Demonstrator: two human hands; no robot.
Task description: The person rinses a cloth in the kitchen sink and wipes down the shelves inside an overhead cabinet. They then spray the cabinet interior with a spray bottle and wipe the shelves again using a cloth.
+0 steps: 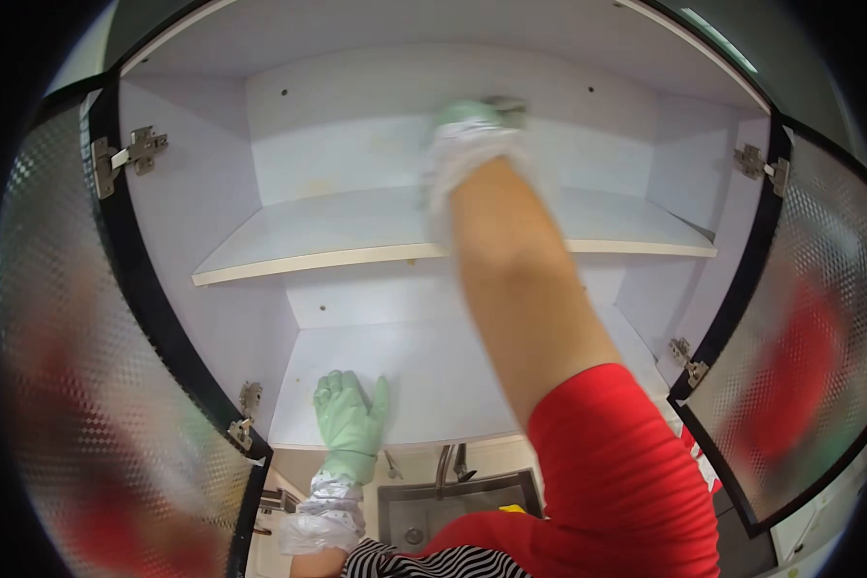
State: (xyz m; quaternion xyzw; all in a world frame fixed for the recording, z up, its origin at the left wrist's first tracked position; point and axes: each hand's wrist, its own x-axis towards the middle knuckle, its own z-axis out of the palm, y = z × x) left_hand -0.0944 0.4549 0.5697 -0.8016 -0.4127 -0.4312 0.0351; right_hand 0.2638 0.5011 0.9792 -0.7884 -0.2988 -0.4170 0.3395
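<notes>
My right hand [467, 118], in a light green glove with a white cuff, is raised against the back wall [356, 125] of an open cabinet, above the upper shelf [337, 223]. A greyish cloth [508, 108], smeared by motion, shows at its fingers and touches or nearly touches the wall. Flat on the cabinet's bottom board [424, 371], near the front edge, lies my left hand [349, 409] in a matching green glove. Its fingers point inward with the thumb apart, and nothing is in it.
Two black-framed, textured glass doors, the left one [130, 279] and the right one [800, 356], stand swung out on metal hinges. Below the cabinet are a sink [392, 520] and a faucet [443, 470]. A yellow item [512, 509] shows at the sink's edge.
</notes>
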